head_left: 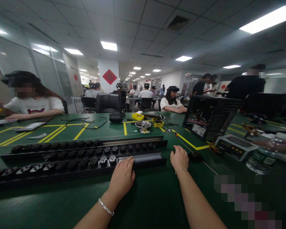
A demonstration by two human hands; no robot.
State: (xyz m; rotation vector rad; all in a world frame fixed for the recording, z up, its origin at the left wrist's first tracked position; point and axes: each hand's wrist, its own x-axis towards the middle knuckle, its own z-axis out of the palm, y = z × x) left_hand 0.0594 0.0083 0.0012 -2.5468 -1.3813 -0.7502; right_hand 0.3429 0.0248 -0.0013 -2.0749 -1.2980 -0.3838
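green table [143,203], ceiling light panels [109,45], glass partitions [46,68]

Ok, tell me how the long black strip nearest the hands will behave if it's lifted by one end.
The nearest black strip is long and narrow, so it would probably sag or swing at its far end. Rows of sockets along it suggest some weight. The left hand rests on its near edge; the right hand sits just past its end. It lies flat on the green table and is unlikely to roll.

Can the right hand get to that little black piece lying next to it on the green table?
Probably yes. The right hand rests just beside the small black piece, with only bare green table between them.
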